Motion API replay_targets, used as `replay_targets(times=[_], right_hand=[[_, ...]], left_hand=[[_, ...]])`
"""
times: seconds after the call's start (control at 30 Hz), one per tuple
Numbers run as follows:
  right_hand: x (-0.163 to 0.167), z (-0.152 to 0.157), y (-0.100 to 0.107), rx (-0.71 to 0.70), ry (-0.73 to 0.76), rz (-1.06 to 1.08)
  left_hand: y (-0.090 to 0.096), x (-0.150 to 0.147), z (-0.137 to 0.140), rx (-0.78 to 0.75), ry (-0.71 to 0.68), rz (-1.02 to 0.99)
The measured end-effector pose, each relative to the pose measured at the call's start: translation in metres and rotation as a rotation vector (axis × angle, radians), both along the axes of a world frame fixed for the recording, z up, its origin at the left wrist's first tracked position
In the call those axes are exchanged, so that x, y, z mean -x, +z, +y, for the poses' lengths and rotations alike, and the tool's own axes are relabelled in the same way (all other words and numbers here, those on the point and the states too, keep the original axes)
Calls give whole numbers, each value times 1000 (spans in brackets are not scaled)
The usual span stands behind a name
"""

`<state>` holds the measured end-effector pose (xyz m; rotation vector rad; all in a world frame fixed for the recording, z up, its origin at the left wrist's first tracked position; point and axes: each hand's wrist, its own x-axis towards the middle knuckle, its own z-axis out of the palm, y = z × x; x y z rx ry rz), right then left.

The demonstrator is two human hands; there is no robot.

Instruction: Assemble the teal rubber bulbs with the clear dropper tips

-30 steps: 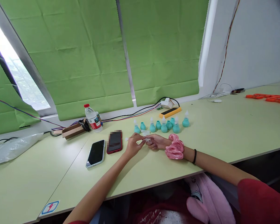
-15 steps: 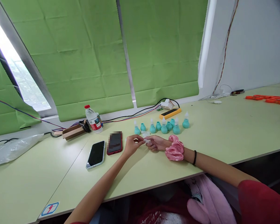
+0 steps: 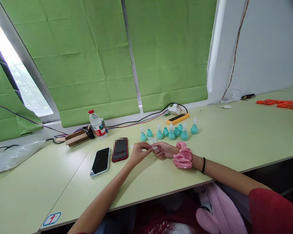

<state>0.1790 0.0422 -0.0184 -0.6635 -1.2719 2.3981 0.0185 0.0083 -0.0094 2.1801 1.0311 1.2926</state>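
Note:
My left hand (image 3: 141,152) and my right hand (image 3: 163,149) meet above the table, fingertips pinched on a small clear plastic piece (image 3: 155,148); its exact shape is too small to make out. Just beyond my fingers lies a little heap of clear plastic parts (image 3: 152,140). Behind it stand several teal squeeze bulbs. Some, like the rightmost bulb (image 3: 194,129), carry a clear pointed tip; others, such as the bulb (image 3: 165,131) in the middle, have bare open necks.
Left of my hands lie a phone in a pale case (image 3: 100,161) and a phone in a red case (image 3: 120,150). Toward the window stand a water bottle (image 3: 98,125), a cardboard tray (image 3: 78,137) and a yellow power strip (image 3: 178,118). Orange-handled items (image 3: 280,103) lie far right.
My left fingertips have shifted slightly right, closer to my right fingers, on the plastic piece. The bulbs and phones stay where they were.

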Motion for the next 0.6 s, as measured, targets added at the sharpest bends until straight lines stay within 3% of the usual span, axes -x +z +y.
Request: replay_targets(times=[0.37,0.6], right_hand=[[-1,-8,6,0,-30,2],[-2,-11,12,18,-10,50]], left_hand=[[-6,2,4,116,-6,-161],[-4,3,2,-86,23,10]])
